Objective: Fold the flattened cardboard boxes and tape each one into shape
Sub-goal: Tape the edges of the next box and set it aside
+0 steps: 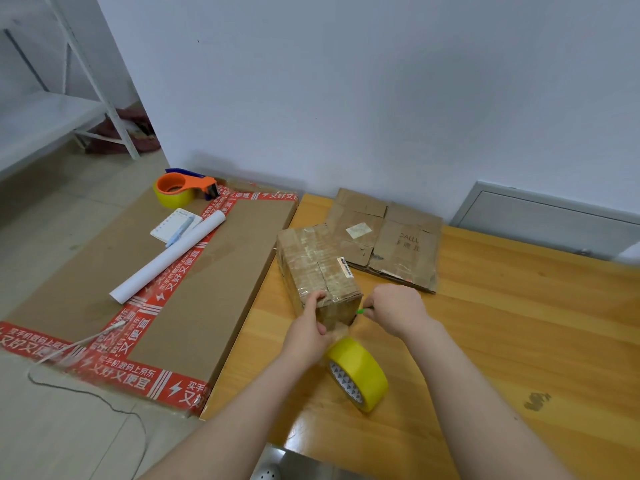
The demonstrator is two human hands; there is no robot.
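In the head view, a folded cardboard box (317, 268), wrapped in clear tape, is seen standing on the wooden table (519, 327). Its near end is gripped by the left hand (310, 332): the fingers (317, 296) are curled over the top edge and the thumb is laid against the near face. Just to the right of that grip, at the box's near right corner, a small green tool (363, 310) is pinched between the thumb and curled fingers of the right hand (396, 311). Only the tool's green end is shown, so its kind cannot be told.

Directly nearer the person than the two grips, a yellow tape roll (360, 374) is stood on edge on the table, just beside the left wrist. A short stretch of clear tape appears to run from it up to the box's near face, though this is blurred. Beyond the grips, behind the box and against the wall, the flattened cardboard boxes (391, 237) are stacked flat.

Well to the left of the grips, a large flat carton (221, 271) edged in red printed tape is laid alongside the table. On it are placed a rolled white sheet (166, 259), a notebook (169, 227) with a pen (180, 231) across it, and an orange tape dispenser (183, 189) at the far end.
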